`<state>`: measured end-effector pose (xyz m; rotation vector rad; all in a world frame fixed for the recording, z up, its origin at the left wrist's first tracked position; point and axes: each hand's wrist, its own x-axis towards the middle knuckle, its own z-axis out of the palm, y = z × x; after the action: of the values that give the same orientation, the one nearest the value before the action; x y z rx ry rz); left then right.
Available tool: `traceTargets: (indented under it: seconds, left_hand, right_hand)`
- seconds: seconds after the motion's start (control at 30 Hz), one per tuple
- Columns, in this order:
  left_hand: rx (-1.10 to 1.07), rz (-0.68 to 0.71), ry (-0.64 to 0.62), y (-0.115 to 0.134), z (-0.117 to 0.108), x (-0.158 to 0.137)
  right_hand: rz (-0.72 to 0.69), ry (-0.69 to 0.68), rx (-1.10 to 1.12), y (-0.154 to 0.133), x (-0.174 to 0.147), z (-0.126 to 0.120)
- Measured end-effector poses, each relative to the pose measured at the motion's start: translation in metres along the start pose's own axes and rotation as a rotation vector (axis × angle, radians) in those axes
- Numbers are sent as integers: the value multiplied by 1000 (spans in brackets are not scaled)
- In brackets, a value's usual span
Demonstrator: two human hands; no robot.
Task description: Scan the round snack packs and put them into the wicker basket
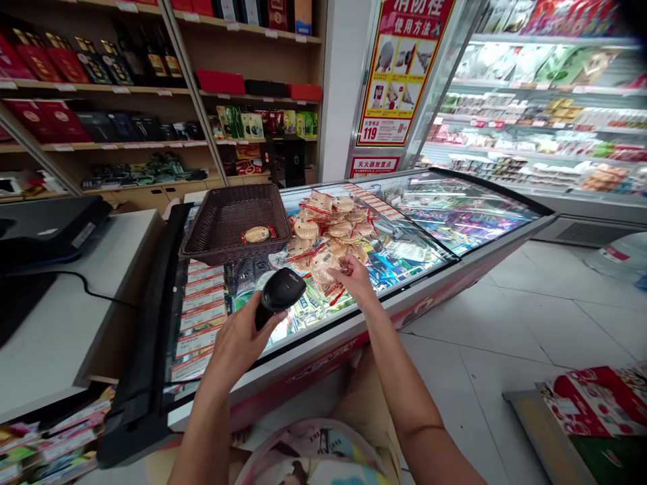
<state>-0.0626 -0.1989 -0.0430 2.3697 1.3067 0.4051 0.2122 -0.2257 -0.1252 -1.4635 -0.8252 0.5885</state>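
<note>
Head view, left hand [238, 341] closed round one scanner [281, 291], right hand [358, 281] pinching one packet [323, 265]

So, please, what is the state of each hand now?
Left hand: closed around a black scanner.
Right hand: pinching a clear packet by its edge.

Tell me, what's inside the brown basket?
Inside the basket, one red-ended packet shows, toward the right. Whatever is beneath it is covered, and the near wall may hide a strip of the bottom.
</note>
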Motion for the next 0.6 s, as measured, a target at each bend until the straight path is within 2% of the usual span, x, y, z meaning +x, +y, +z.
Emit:
traceTargets:
  seconds: [0.13, 0.3, 0.47, 0.6]
  left_hand:
    - [-129, -24, 80, 5, -5, -8]
    - [-175, -99, 146, 9, -11, -17]
    - [-90, -260, 187, 4, -18, -19]
    - [-114, -273, 179, -9, -22, -22]
  right_hand:
    - [71, -80, 213, -19, -29, 20]
    - [67, -120, 357, -21, -57, 65]
    - [83, -147, 365, -16, -70, 102]
    - [75, -182, 360, -24, -70, 121]
